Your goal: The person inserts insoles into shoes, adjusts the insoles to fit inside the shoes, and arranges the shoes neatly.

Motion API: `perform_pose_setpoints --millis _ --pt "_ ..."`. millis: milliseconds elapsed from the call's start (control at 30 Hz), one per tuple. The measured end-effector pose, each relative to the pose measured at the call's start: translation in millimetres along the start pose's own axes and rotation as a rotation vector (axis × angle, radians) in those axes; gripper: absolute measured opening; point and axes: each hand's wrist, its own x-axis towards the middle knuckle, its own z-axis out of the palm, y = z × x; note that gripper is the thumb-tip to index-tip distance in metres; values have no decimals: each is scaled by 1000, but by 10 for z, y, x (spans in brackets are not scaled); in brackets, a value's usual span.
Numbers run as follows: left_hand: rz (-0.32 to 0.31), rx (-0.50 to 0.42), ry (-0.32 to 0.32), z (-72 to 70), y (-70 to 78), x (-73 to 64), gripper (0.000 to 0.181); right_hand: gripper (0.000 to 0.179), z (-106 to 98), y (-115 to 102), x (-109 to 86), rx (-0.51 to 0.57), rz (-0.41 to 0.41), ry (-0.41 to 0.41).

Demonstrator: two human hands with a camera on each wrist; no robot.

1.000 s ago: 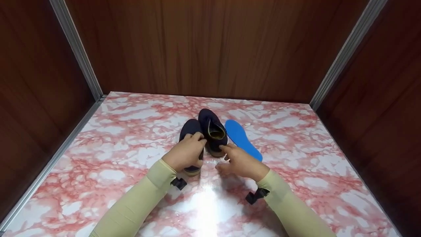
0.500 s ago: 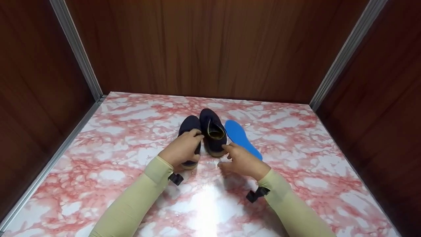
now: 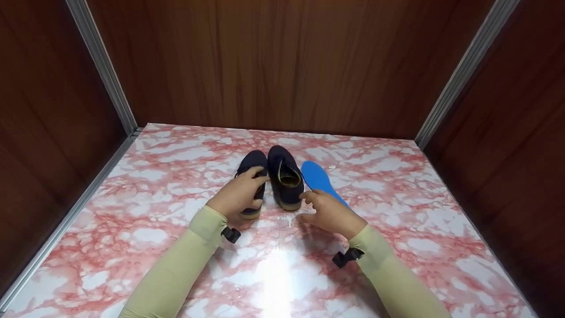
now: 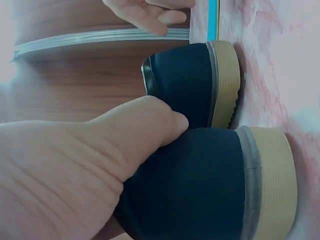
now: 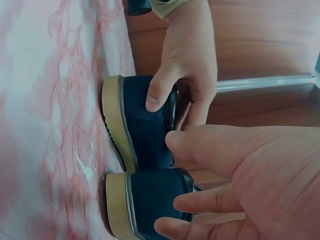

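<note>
Two dark navy shoes with tan soles stand side by side, toes pointing away from me. My left hand (image 3: 236, 194) grips the left shoe (image 3: 252, 160) by its collar. Its thumb presses the outside of the heel, seen from the right wrist view on the left shoe (image 5: 142, 130). Just behind the right shoe (image 3: 280, 160) is my right hand (image 3: 332, 214), fingers extended and loosely spread. Its fingertips lie close to that shoe's heel (image 5: 155, 200); contact is hard to tell. A blue insole (image 3: 318, 176) lies flat right of the shoes, its near end hidden by my right hand.
The tabletop (image 3: 176, 185) has a red and white marbled pattern. Brown wood-look panels (image 3: 282, 66) enclose it at the back and both sides, with grey metal strips (image 3: 106, 66) at the corners. Bright glare lies on the near middle.
My left hand has slid the left shoe forward and slightly left along the table. The right hand has shifted a little to the right. The insole has stayed put.
</note>
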Motion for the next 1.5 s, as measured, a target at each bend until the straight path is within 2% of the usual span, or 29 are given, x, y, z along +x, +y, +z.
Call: perform_pose_setpoints --millis 100,200,367,467,667,933,1100,1333,1433,1500 --pt "-51 1 12 7 -34 6 67 56 -9 20 -4 2 -8 2" --pt "-88 46 33 18 -53 22 67 55 -11 43 -7 14 0 -4" --pt "-104 152 65 -16 -23 21 69 54 -16 69 -6 19 11 -4" --pt "-106 183 79 -70 7 -11 74 54 -27 72 -3 8 3 9" --pt "-86 152 51 -136 9 -53 75 52 -42 78 1 -16 -20 37" --pt "-101 72 -7 -132 -53 -32 68 55 -25 86 16 -12 21 26" --pt "-105 59 6 -103 -93 -18 66 56 -9 105 22 -11 27 21" --pt "-91 89 34 -70 -117 -16 65 57 -10 104 32 -3 32 23" --pt "-87 88 33 -67 -115 -19 65 56 -9 97 35 1 27 46" --pt "-83 86 36 -69 -113 -17 65 54 -3 97 37 -11 2 90"
